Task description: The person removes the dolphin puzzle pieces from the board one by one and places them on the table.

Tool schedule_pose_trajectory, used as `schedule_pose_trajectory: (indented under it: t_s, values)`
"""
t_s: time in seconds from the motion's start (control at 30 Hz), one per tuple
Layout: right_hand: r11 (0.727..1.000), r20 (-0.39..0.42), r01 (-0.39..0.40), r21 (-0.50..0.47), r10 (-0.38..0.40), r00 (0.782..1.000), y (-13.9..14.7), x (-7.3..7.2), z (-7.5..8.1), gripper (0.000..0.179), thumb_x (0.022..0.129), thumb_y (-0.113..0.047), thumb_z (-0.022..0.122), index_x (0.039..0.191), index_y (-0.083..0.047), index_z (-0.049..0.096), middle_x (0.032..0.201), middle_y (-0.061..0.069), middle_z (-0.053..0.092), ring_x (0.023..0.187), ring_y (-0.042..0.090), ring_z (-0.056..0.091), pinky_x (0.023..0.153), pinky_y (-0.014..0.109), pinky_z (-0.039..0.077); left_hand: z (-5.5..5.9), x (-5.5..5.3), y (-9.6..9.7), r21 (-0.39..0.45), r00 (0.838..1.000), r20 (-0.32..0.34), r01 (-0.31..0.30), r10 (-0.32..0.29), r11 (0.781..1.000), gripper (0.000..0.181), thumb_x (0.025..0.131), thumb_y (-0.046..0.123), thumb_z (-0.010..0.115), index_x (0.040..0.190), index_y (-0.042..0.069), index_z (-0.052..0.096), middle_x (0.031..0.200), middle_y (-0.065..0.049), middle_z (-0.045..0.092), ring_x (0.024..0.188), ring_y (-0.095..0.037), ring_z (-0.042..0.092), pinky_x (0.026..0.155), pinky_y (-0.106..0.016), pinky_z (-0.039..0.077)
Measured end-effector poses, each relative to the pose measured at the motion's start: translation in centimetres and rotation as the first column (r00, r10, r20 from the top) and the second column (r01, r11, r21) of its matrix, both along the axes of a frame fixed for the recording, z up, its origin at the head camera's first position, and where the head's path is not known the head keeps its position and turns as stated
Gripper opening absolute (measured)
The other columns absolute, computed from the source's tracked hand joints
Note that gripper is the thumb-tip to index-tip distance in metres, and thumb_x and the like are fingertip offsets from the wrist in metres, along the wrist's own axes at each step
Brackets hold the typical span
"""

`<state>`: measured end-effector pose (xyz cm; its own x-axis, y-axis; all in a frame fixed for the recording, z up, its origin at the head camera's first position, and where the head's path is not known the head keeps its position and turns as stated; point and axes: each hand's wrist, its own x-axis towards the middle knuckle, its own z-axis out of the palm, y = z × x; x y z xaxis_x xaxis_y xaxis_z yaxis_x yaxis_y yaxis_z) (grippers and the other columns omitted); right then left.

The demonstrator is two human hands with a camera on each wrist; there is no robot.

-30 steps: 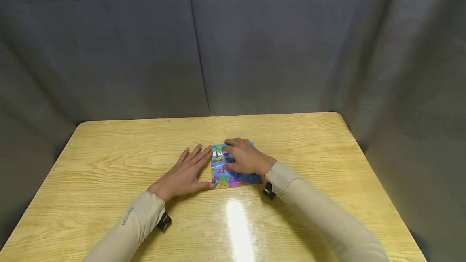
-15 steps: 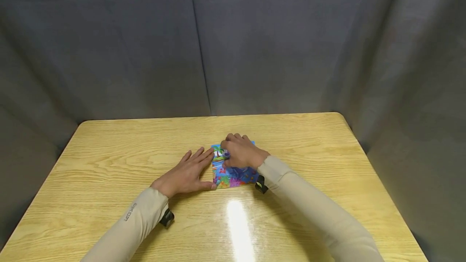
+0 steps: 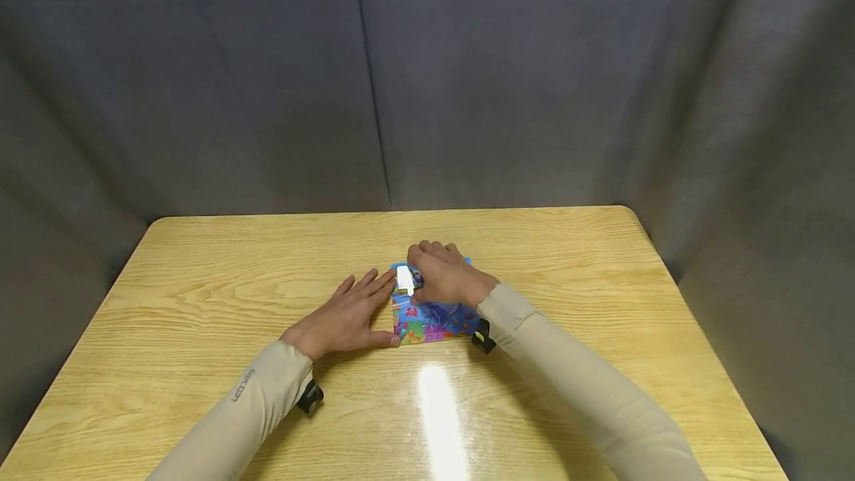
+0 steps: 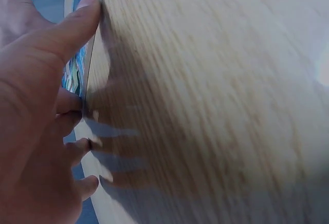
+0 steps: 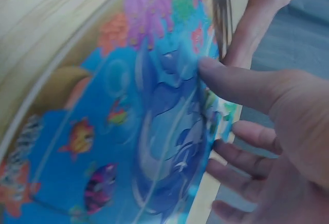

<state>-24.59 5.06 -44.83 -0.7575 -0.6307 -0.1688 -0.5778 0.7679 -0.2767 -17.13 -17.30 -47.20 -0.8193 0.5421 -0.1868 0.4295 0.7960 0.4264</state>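
A flat, glossy sea-scene picture (image 3: 434, 327) with a dolphin, fish, coral and a palm tree lies on the wooden table. My left hand (image 3: 344, 320) is spread along its left side, thumb at the near left corner and fingertips by the upper left edge. Over the upper part, my right hand (image 3: 446, 275) arches with curled fingers, hiding much of it. In the right wrist view its thumb (image 5: 226, 77) presses the dolphin picture's surface, while the other fingers bend by the far edge. A bright white patch (image 3: 404, 279) shows at the upper left; I cannot tell exactly what the right fingers pinch.
The wooden table (image 3: 254, 258) has rounded far corners and a light streak (image 3: 441, 418) reflected in front of the picture. Grey curtains (image 3: 267, 95) hang behind and at both sides. Dark wrist cameras (image 3: 310, 397) sit under both cuffs.
My right fingers have gone from lying flatter on the picture to a tighter curl, the hand shifting slightly left. The white patch at the upper left has grown brighter. My left hand has barely moved.
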Motion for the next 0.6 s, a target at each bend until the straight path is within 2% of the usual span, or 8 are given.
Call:
schedule_pose_trajectory:
  t_s: [0.2, 0.27, 0.33, 0.43, 0.53, 0.6]
  values:
    - [0.993, -0.078, -0.055, -0.108, 0.047, 0.996, 0.5, -0.1, -0.7, 0.039, 0.098, -0.027, 0.081, 0.128, -0.010, 0.064, 0.126, 0.008, 0.069, 0.120, 0.030, 0.066, 0.121, 0.059, 0.039, 0.1, 0.0, 0.1, -0.013, 1.000, 0.003, -0.002, 0.002, 1.000, 0.103, 0.098, 0.061, 0.069, 0.170, 0.006, 0.022, 0.181, -0.008, 0.013, 0.169, -0.041, 0.009, 0.133, -0.070, 0.008]
    - [0.984, -0.118, -0.079, -0.161, 0.061, 0.991, 0.6, -0.2, -0.9, 0.027, 0.101, -0.020, 0.076, 0.124, -0.009, 0.067, 0.122, 0.007, 0.072, 0.115, 0.029, 0.069, 0.120, 0.058, 0.042, 0.2, 0.0, 0.1, -0.018, 1.000, 0.007, -0.004, 0.004, 1.000, 0.103, 0.098, 0.061, 0.069, 0.170, 0.006, 0.021, 0.181, -0.009, 0.013, 0.169, -0.041, 0.009, 0.133, -0.070, 0.008]
    - [0.967, -0.140, -0.097, -0.234, 0.065, 0.988, 0.5, -0.3, -0.9, 0.014, 0.104, -0.013, 0.071, 0.117, -0.008, 0.070, 0.115, 0.007, 0.075, 0.106, 0.025, 0.073, 0.114, 0.054, 0.049, 0.2, 0.0, 0.1, -0.026, 1.000, 0.009, -0.006, 0.006, 1.000, 0.104, 0.098, 0.061, 0.070, 0.170, 0.006, 0.021, 0.181, -0.009, 0.013, 0.169, -0.041, 0.009, 0.133, -0.070, 0.008]
    - [0.932, -0.061, -0.072, -0.354, 0.053, 0.997, 0.6, -0.5, -0.4, 0.006, 0.106, -0.008, 0.065, 0.109, -0.008, 0.070, 0.105, 0.006, 0.076, 0.089, 0.018, 0.071, 0.095, 0.040, 0.059, 0.3, -0.1, 0.1, -0.039, 1.000, 0.011, -0.006, 0.007, 0.999, 0.103, 0.098, 0.061, 0.070, 0.170, 0.005, 0.023, 0.181, -0.010, 0.014, 0.169, -0.041, 0.010, 0.133, -0.070, 0.009]
    - [0.892, 0.098, 0.018, -0.451, 0.030, 0.995, 1.1, -0.8, 0.2, 0.006, 0.108, -0.009, 0.063, 0.108, -0.009, 0.068, 0.101, 0.008, 0.075, 0.082, 0.014, 0.063, 0.079, 0.029, 0.056, 0.5, -0.1, 0.2, -0.051, 1.000, 0.017, -0.007, 0.008, 0.999, 0.102, 0.098, 0.061, 0.070, 0.169, 0.005, 0.024, 0.181, -0.009, 0.015, 0.169, -0.041, 0.010, 0.133, -0.069, 0.009]
    - [0.870, 0.168, 0.067, -0.489, 0.018, 0.986, 1.7, -1.1, 0.6, 0.005, 0.108, -0.010, 0.063, 0.108, -0.009, 0.067, 0.102, 0.011, 0.074, 0.083, 0.014, 0.060, 0.077, 0.028, 0.052, 0.6, -0.1, 0.3, -0.050, 1.000, 0.021, -0.005, 0.006, 0.999, 0.101, 0.098, 0.060, 0.070, 0.169, 0.004, 0.025, 0.181, -0.010, 0.015, 0.168, -0.041, 0.010, 0.133, -0.070, 0.009]
